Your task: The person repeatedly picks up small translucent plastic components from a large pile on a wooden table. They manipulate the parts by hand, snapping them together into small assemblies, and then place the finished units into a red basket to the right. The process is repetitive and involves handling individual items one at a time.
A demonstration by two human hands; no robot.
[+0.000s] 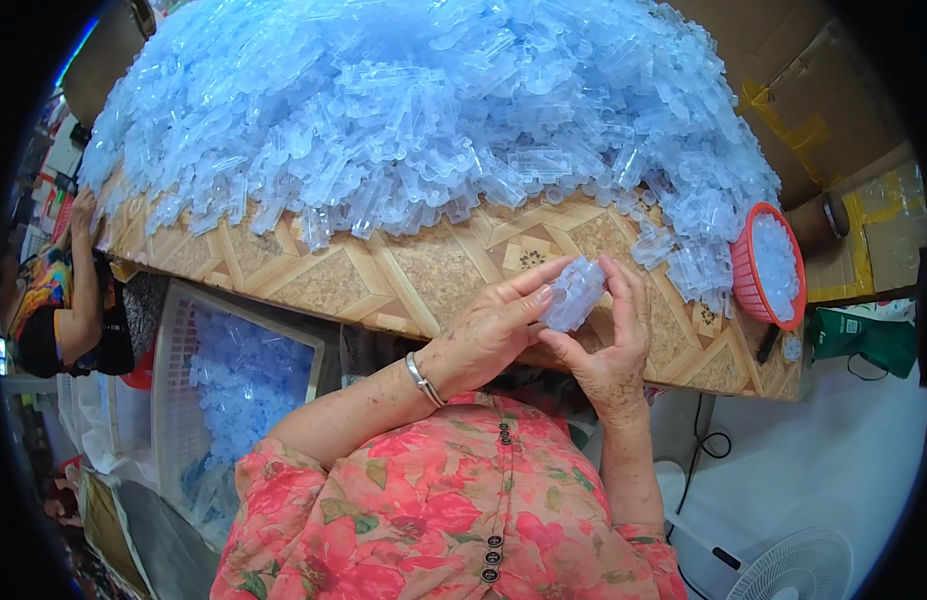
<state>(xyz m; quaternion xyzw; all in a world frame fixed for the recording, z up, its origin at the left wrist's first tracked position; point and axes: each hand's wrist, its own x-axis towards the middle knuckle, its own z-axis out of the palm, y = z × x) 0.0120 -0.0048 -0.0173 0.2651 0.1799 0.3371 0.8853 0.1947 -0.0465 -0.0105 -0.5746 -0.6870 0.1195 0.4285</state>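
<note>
Clear, bluish plastic is what both hands have hold of: a small clump of see-through bits, up off the table near its front edge. The left hand, bangle on the wrist, has thumb and fingertips closed on the clump's 9 o'clock side. The right hand has it from the other side, fingers curled at about 2 o'clock, thumb tucked under near 7.

I'd call the step in hand a two-handed gather-and-line-up, though I can't tell how many bits are in there or whether they're properly stacked. The next move imo calls for a light, even squeeze from both sides, since stuff that smooth could slide out sideways.

Clock centred on the clump: the huge pile of similar bits fills roughly 10 through 1, with a tongue of it running down toward 2. Red basket at 3, bits in it too. Green bag past that. Cardboard around 2, fan between 4 and 5. White crate between 8 and 9, more bluish bits inside. Another person's arm is way over at 9, near the pile's edge.
</note>
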